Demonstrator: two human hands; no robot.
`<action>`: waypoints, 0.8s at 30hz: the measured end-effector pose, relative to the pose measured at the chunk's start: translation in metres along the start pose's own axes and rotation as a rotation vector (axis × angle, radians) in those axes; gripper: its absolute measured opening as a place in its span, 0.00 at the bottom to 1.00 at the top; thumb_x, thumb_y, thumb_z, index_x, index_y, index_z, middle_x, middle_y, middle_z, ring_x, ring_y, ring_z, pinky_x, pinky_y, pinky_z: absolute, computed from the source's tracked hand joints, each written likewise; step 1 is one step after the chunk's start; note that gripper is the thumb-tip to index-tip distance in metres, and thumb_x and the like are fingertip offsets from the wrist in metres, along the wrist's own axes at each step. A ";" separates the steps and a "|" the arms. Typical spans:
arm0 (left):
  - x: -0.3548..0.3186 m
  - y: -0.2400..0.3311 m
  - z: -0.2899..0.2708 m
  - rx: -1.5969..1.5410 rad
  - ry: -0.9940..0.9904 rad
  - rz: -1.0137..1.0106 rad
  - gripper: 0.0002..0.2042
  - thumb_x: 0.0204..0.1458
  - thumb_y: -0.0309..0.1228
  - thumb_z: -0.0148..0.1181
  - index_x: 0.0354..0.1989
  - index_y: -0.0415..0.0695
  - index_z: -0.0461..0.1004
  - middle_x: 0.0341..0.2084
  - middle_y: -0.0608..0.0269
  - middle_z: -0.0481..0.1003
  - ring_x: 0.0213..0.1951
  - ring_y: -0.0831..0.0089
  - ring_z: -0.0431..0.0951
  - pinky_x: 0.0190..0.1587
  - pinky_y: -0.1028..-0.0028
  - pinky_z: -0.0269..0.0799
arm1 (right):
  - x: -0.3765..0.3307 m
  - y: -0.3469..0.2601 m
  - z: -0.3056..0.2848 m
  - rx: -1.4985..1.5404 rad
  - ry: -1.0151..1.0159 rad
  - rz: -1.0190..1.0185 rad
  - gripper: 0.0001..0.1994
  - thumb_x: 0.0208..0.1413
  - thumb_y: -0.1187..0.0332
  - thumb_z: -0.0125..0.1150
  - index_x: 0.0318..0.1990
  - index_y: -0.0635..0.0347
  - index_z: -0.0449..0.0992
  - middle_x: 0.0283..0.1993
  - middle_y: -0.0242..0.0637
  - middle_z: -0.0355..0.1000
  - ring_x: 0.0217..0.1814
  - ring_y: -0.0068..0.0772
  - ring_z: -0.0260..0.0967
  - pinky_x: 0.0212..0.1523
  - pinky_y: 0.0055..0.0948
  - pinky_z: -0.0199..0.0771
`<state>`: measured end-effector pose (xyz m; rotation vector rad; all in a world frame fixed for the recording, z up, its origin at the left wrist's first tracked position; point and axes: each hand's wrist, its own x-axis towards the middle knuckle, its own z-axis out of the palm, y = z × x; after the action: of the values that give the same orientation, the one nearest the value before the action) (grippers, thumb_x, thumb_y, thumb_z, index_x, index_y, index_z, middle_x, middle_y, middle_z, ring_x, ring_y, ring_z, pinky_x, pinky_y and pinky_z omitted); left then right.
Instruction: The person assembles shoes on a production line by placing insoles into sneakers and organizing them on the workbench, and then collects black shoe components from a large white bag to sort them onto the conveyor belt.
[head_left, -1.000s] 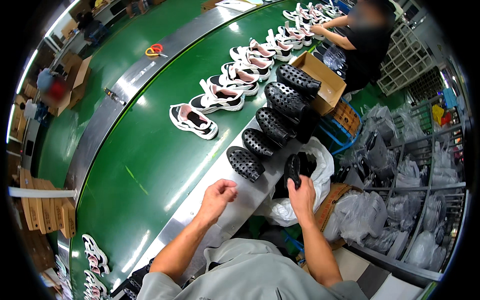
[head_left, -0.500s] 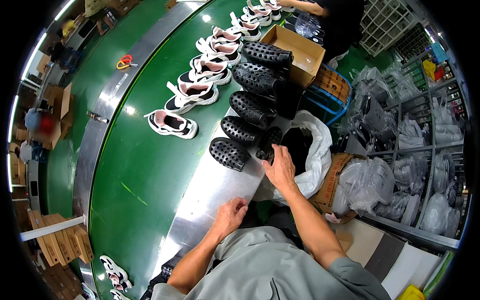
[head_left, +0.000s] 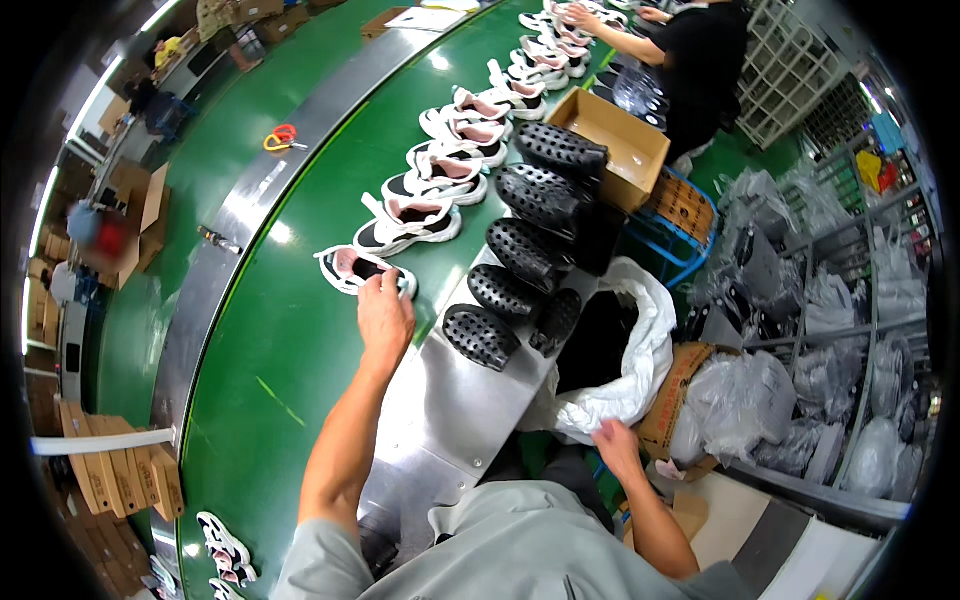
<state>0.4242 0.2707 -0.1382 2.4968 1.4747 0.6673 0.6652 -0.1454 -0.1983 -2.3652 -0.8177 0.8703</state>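
Note:
My left hand [head_left: 386, 318] reaches over the green belt, its fingers closed on the edge of the nearest white, black and pink sneaker [head_left: 345, 266]. The sneaker lies on the belt, its opening upward. My right hand [head_left: 620, 450] is beside the lower rim of a white sack [head_left: 650, 335], its fingers loosely bent and nothing visible in them. Whether it touches the sack I cannot tell. Between the hands, several black perforated shoe forms [head_left: 480, 337] lie in a row on the metal ledge [head_left: 430, 410].
More sneakers [head_left: 430, 222] line the belt [head_left: 290, 350] toward the far end. A cardboard box [head_left: 625, 150] stands beyond the shoe forms, near a blue-framed stool [head_left: 685, 215]. A co-worker in black [head_left: 700, 60] handles sneakers farther up. Scissors [head_left: 284, 138] lie on the far metal rail; bagged goods [head_left: 740, 395] fill the right.
My left hand has moved from the ledge forward to the nearest sneaker. My right hand has left the black shoe forms and drawn back beside the sack. The whole view has shifted slightly.

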 end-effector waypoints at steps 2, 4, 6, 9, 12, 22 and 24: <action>0.013 -0.009 0.021 0.128 -0.130 -0.104 0.25 0.49 0.28 0.61 0.59 0.43 0.69 0.47 0.45 0.73 0.50 0.48 0.73 0.49 0.54 0.75 | -0.031 0.043 0.001 -0.029 -0.020 0.050 0.18 0.54 0.64 0.67 0.48 0.66 0.76 0.35 0.46 0.78 0.37 0.40 0.77 0.41 0.36 0.76; 0.022 -0.002 0.036 0.134 -0.283 -0.198 0.24 0.48 0.28 0.61 0.57 0.44 0.68 0.44 0.44 0.74 0.49 0.47 0.74 0.48 0.52 0.75 | -0.068 0.092 0.008 0.083 0.021 0.188 0.11 0.57 0.67 0.64 0.41 0.65 0.76 0.31 0.41 0.75 0.30 0.36 0.75 0.31 0.34 0.74; 0.028 -0.024 0.054 0.092 -0.336 -0.222 0.22 0.48 0.26 0.61 0.54 0.44 0.69 0.40 0.44 0.76 0.47 0.46 0.75 0.47 0.51 0.75 | -0.096 0.146 0.022 0.269 0.040 0.406 0.07 0.58 0.69 0.63 0.37 0.63 0.76 0.29 0.39 0.74 0.27 0.34 0.73 0.26 0.33 0.72; 0.047 0.007 0.039 -0.101 -0.308 -0.242 0.24 0.47 0.22 0.57 0.56 0.44 0.65 0.36 0.39 0.78 0.42 0.42 0.78 0.45 0.48 0.74 | -0.137 0.197 0.027 0.227 -0.037 0.549 0.06 0.57 0.68 0.62 0.36 0.62 0.77 0.30 0.40 0.75 0.28 0.35 0.74 0.27 0.35 0.73; 0.072 0.029 0.039 -0.174 -0.372 -0.297 0.38 0.44 0.24 0.56 0.70 0.47 0.56 0.36 0.36 0.79 0.41 0.40 0.80 0.45 0.47 0.74 | -0.162 0.260 0.026 -0.065 -0.182 0.288 0.06 0.56 0.67 0.62 0.35 0.60 0.78 0.30 0.41 0.75 0.29 0.37 0.75 0.29 0.38 0.74; 0.122 0.025 0.009 0.009 -0.557 -0.450 0.26 0.46 0.48 0.66 0.49 0.42 0.82 0.46 0.51 0.82 0.48 0.54 0.82 0.47 0.58 0.78 | -0.138 0.261 0.019 -0.253 -0.281 0.125 0.11 0.55 0.65 0.63 0.43 0.60 0.81 0.36 0.41 0.79 0.39 0.37 0.78 0.42 0.41 0.78; 0.098 -0.011 -0.022 0.008 -0.635 -0.290 0.26 0.47 0.51 0.67 0.46 0.43 0.82 0.44 0.48 0.82 0.48 0.53 0.82 0.47 0.59 0.77 | -0.122 0.229 0.026 -0.001 -0.251 0.364 0.11 0.58 0.66 0.61 0.44 0.61 0.80 0.36 0.40 0.79 0.38 0.35 0.78 0.41 0.39 0.78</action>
<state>0.4457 0.3595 -0.0939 2.1278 1.5107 -0.1730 0.6552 -0.3822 -0.3067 -2.4793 -0.4798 1.3339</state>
